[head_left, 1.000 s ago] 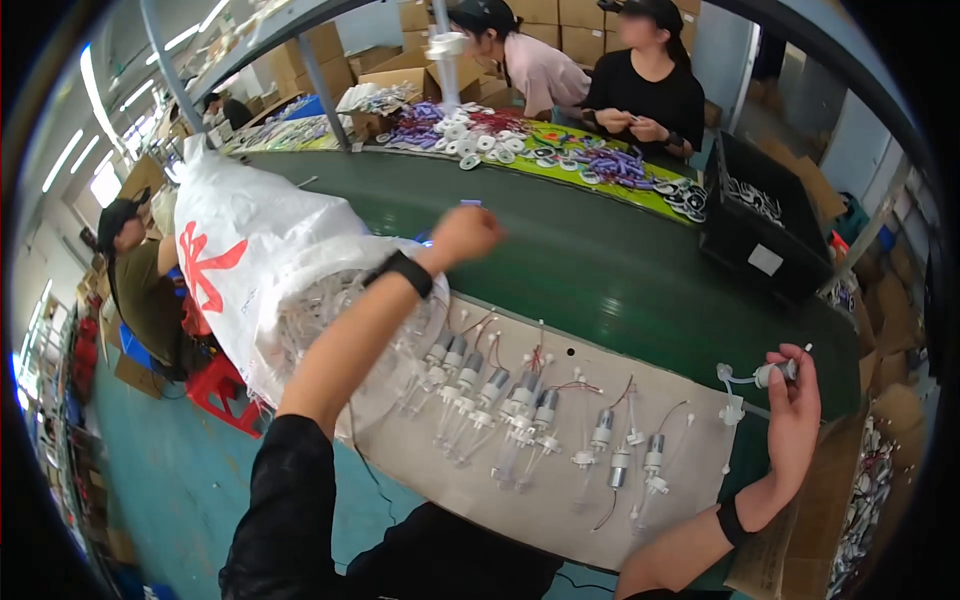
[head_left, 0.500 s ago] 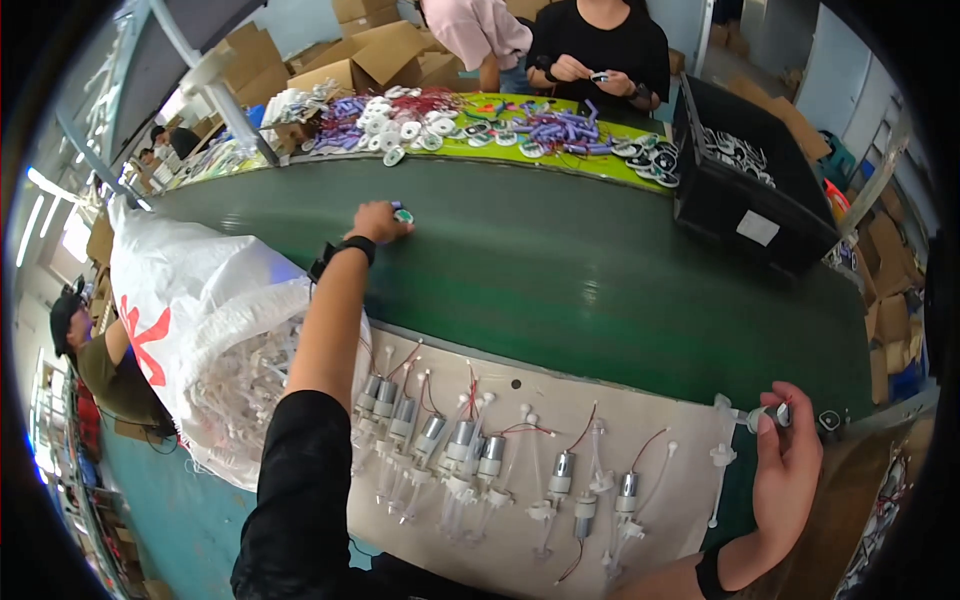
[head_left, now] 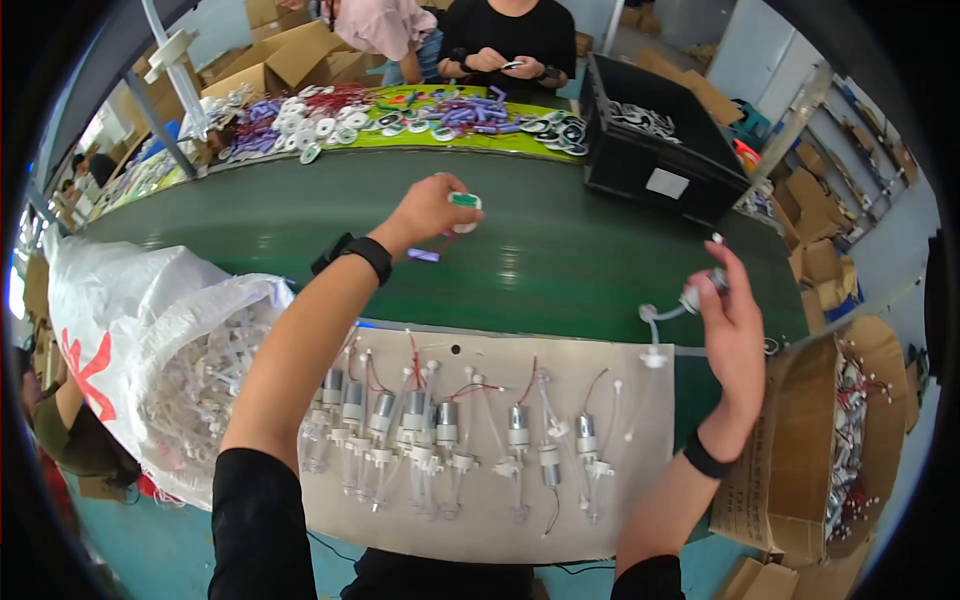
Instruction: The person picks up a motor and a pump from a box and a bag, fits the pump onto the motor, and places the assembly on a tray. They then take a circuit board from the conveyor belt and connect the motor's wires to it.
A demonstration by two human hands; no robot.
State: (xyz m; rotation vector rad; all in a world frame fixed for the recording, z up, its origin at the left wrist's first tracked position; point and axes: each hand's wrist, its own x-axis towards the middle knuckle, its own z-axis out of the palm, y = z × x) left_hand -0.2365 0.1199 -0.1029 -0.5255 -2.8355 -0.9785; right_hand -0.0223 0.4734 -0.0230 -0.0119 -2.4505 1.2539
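Over the belt, my left hand (head_left: 425,212) pinches a white round disc with a green circuit board (head_left: 464,203). A purple cylinder (head_left: 423,256) hangs from it by thin wires, under the hand. My right hand (head_left: 737,345), above the belt's right part, is closed on a small silver motor pump (head_left: 702,290). From the pump, a clear tube (head_left: 668,314) leads to a white plastic fitting (head_left: 654,358) at the board's far right corner. Several similar motor pumps (head_left: 414,408) with red wires and clear tubes lie in a row on the beige board (head_left: 580,535) in front of me.
A white woven sack (head_left: 130,290) full of clear plastic parts stands at left. Across the green belt (head_left: 560,260), discs and purple cylinders (head_left: 470,112) lie heaped before two people. A black bin (head_left: 640,165) stands far right; an open cardboard box (head_left: 785,440) is near right.
My left hand has lifted the disc and cylinder from the belt and brought them rightward. My right hand has moved farther forward with the pump. The whole view has shifted.
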